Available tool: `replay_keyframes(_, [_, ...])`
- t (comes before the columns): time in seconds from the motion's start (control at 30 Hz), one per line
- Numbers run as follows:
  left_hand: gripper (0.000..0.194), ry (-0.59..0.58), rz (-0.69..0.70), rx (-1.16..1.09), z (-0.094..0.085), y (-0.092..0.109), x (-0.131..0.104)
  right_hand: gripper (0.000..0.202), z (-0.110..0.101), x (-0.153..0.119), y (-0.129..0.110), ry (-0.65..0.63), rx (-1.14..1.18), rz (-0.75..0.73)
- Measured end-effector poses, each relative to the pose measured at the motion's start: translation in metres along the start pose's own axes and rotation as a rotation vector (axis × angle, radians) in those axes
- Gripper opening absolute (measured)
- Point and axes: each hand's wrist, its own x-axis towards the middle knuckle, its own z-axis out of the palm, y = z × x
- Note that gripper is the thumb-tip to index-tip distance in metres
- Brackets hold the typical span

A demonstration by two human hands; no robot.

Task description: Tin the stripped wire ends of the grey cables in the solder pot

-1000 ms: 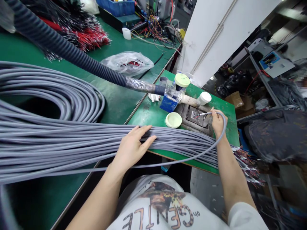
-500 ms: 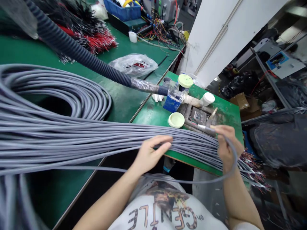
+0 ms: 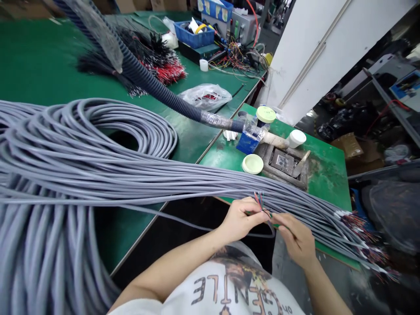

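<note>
Thin coloured wires [image 3: 258, 200] in red, green and dark shades fan upward from between the fingers of my left hand [image 3: 241, 218], which pinches them. Close on its right, my right hand [image 3: 297, 240] has its thumb and fingers together on the same wires; its exact grip is partly hidden. The grey cable [image 3: 187, 222] they appear to belong to loops below my hands and runs off left. Just behind my hands lies a thick bundle of grey cables [image 3: 197, 180], whose stripped, multicoloured ends [image 3: 364, 236] hang past the bench's right side.
A dirty solder pot [image 3: 285, 162] with a scraper [image 3: 301, 164] stands on the green bench beyond the bundle. Around it are a pale shallow dish [image 3: 252, 164], a white cup [image 3: 297, 138] and a blue box [image 3: 247, 142]. A corrugated hose [image 3: 164, 89] crosses above the table.
My right hand has brought the cable end from beside the solder pot back toward my body. My left hand has left the bundle and now pinches the wires.
</note>
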Motion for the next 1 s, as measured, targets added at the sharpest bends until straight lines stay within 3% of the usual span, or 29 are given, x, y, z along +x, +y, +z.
replay_keyframes(0.13, [0.023, -0.048, 0.056, 0.09, 0.009, 0.002, -0.001, 0.027, 0.01, -0.001, -0.008, 0.011, 0.029, 0.085])
replay_keyframes(0.43, [0.021, -0.115, 0.057, 0.065, 0.009, -0.003, -0.005, 0.017, 0.014, -0.005, -0.009, 0.039, 0.007, 0.101])
replay_keyframes(0.6, [0.022, -0.102, -0.133, -0.165, 0.009, -0.006, -0.006, 0.013, 0.013, -0.008, -0.009, 0.047, 0.002, 0.121])
replay_keyframes(0.7, [0.025, -0.008, -0.235, -0.335, 0.007, -0.009, -0.004, 0.011, 0.013, -0.01, -0.009, 0.044, -0.011, 0.138])
replay_keyframes(0.8, [0.022, 0.062, -0.256, -0.383, 0.005, -0.012, -0.001, 0.009, 0.015, -0.011, -0.008, 0.039, -0.01, 0.134])
replay_keyframes(1.0, [0.02, 0.053, -0.276, -0.451, 0.005, -0.013, 0.001, 0.008, 0.016, -0.01, -0.009, 0.021, -0.002, 0.125])
